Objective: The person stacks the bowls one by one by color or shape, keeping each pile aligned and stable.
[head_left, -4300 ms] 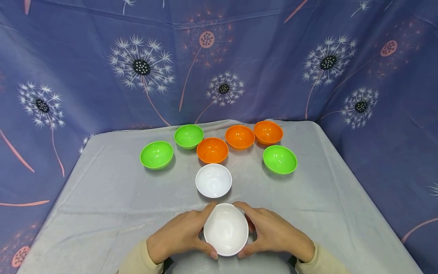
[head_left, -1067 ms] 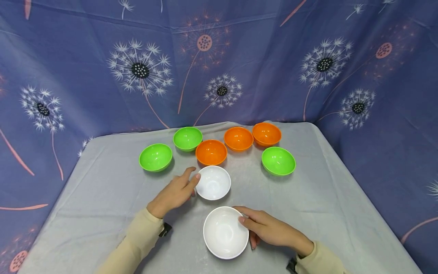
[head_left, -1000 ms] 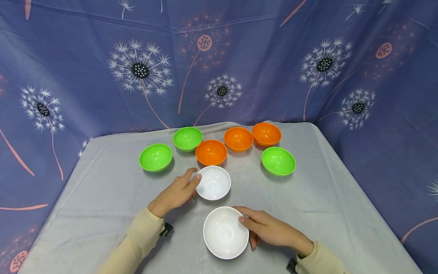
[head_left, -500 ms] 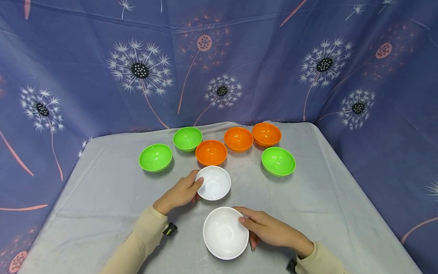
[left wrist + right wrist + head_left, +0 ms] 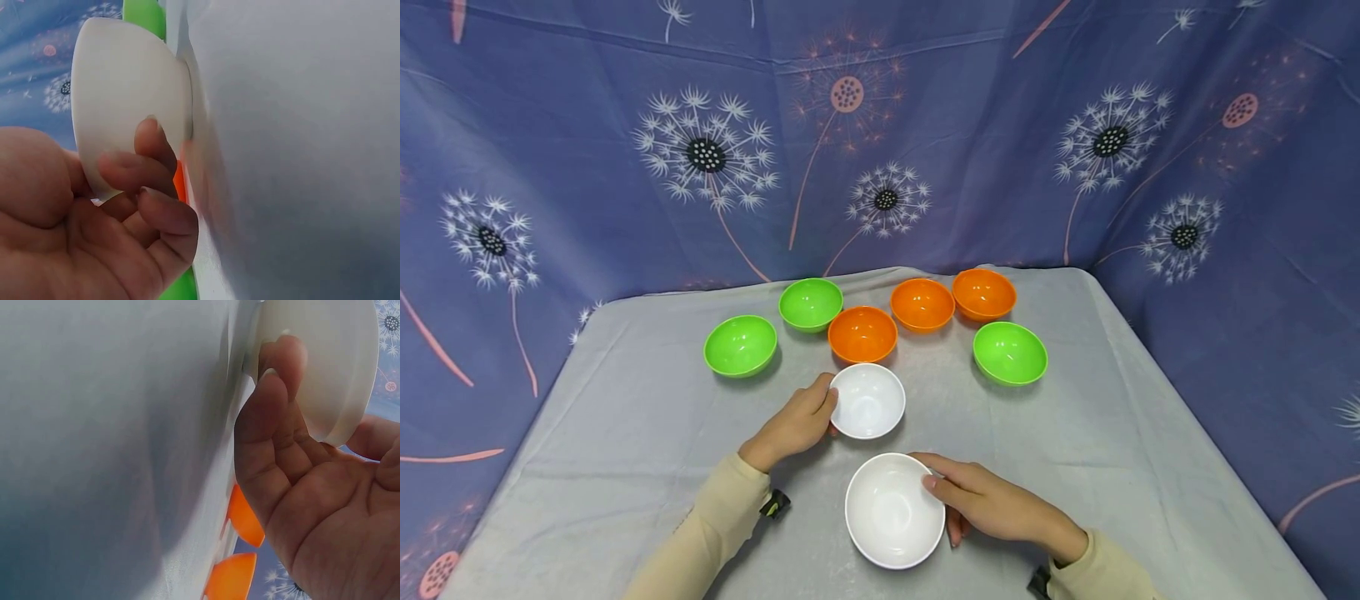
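Observation:
Two white bowls stand upright in line near the middle of the table. My left hand (image 5: 790, 425) grips the farther white bowl (image 5: 868, 402) at its left side, thumb at the rim. The left wrist view shows curled fingers (image 5: 155, 147) against the outer wall of this bowl (image 5: 125, 81). At the right side of the nearer white bowl (image 5: 895, 511), my right hand (image 5: 992, 500) holds on with the thumb over the rim. Its fingers (image 5: 262, 412) lie against that bowl's outside (image 5: 334, 369) in the right wrist view.
An orange bowl (image 5: 862, 333) sits just behind the farther white bowl. Two more orange bowls (image 5: 922, 305) stand behind to the right. Green bowls flank them: two at left (image 5: 741, 346), one at right (image 5: 1011, 353). A patterned cloth (image 5: 880, 125) hangs behind the grey-covered table (image 5: 1112, 450).
Earlier both hands held the nearer white bowl. My left hand has since let go, reached forward and left, and taken hold of the farther white bowl. The right hand stays on the nearer one.

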Demonstrator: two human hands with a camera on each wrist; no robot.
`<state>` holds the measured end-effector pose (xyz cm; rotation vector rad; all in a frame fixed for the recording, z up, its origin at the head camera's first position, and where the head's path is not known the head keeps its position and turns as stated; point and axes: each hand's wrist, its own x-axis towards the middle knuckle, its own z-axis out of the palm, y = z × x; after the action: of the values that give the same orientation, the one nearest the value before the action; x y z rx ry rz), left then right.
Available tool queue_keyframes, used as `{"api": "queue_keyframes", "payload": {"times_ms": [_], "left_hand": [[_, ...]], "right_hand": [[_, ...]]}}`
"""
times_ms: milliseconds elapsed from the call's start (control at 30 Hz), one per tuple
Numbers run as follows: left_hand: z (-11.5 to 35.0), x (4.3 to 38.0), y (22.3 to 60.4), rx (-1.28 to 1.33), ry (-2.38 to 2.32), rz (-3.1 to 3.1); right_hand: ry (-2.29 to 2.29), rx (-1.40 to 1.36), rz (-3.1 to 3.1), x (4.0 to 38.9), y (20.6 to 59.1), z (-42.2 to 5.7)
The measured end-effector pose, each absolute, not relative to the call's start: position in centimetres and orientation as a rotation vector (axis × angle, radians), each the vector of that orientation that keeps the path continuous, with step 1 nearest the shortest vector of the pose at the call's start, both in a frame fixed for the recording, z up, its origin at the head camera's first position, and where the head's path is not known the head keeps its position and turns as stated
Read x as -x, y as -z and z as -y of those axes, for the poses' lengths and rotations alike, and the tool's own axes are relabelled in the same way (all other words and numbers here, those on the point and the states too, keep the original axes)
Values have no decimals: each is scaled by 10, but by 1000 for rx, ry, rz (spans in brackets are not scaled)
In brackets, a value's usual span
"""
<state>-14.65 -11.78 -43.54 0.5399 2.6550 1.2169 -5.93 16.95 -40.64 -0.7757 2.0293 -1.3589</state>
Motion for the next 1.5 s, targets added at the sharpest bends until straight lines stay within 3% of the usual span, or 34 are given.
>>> {"api": "queue_keyframes", "payload": {"times_ms": [367, 1500], "left_hand": [[117, 146, 436, -557, -1208, -2684], [120, 139, 435, -537, -1201, -2707]], "right_hand": [[1368, 798, -2010, 64, 425, -175], [1362, 827, -2034, 65, 427, -176]]}}
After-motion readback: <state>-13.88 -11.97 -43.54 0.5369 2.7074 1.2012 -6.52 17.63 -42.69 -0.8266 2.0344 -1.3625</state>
